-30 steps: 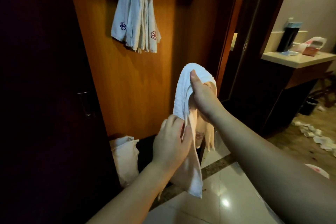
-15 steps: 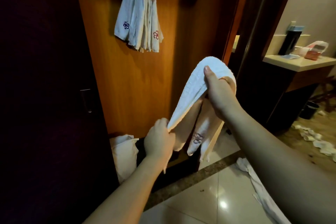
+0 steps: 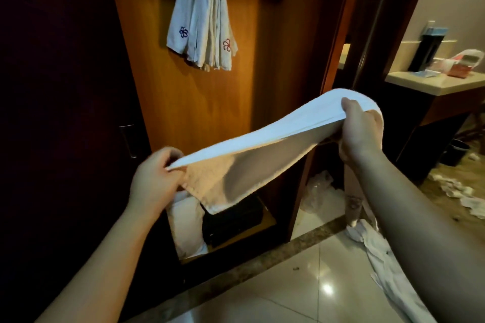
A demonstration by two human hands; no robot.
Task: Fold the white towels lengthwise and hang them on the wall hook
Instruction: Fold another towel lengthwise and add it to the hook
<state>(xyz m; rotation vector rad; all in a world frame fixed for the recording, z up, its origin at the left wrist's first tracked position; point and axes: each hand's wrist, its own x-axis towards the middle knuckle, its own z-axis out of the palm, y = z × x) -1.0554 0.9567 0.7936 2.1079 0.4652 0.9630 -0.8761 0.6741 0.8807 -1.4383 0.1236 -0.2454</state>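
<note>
A white towel point(image 3: 265, 136) is stretched taut between my hands, doubled over along its length, with its lower layer sagging. My left hand point(image 3: 154, 178) pinches its lower left end. My right hand point(image 3: 359, 131) grips the higher right end, where the cloth wraps over my fingers and a tail hangs down behind my forearm. Several folded white towels point(image 3: 202, 18) with small embroidered flowers hang high on the wooden wall panel point(image 3: 189, 102); the hook under them is hidden.
A dark door with a handle point(image 3: 128, 141) stands at the left. Below the panel, an open shelf holds a black box point(image 3: 233, 217) and white cloth point(image 3: 186, 220). More white cloth point(image 3: 388, 267) lies on the tiled floor. A counter point(image 3: 433, 86) is at the right.
My hands have drawn apart, the left moving left and the right moving right, pulling the towel from a hanging bunch into a long stretched band.
</note>
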